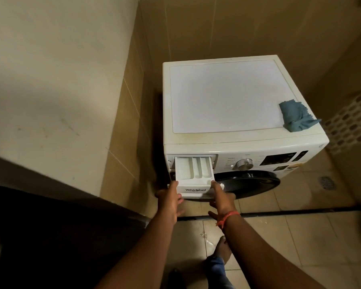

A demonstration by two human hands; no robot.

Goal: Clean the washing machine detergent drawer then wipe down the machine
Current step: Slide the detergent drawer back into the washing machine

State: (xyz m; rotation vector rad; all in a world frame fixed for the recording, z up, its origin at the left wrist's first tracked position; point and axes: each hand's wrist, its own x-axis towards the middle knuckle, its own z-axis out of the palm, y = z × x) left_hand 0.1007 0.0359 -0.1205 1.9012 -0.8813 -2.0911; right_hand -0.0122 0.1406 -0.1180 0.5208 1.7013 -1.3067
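Note:
A white front-loading washing machine (227, 97) stands in a tiled corner. Its white detergent drawer (193, 170) is pulled far out of its slot at the machine's upper left front, showing three compartments. My left hand (169, 200) grips the left end of the drawer's front panel. My right hand (221, 198) grips the right end, a red thread around its wrist. A crumpled blue cloth (296, 115) lies on the machine's top at the front right corner.
The dark round door (248, 182) sits below the control knob (244, 163). A beige wall ledge (50, 101) and a dark counter (50, 236) lie to the left. The tiled floor (279, 236) has a wet patch, a drain (326, 182) at right, and my foot (222, 250).

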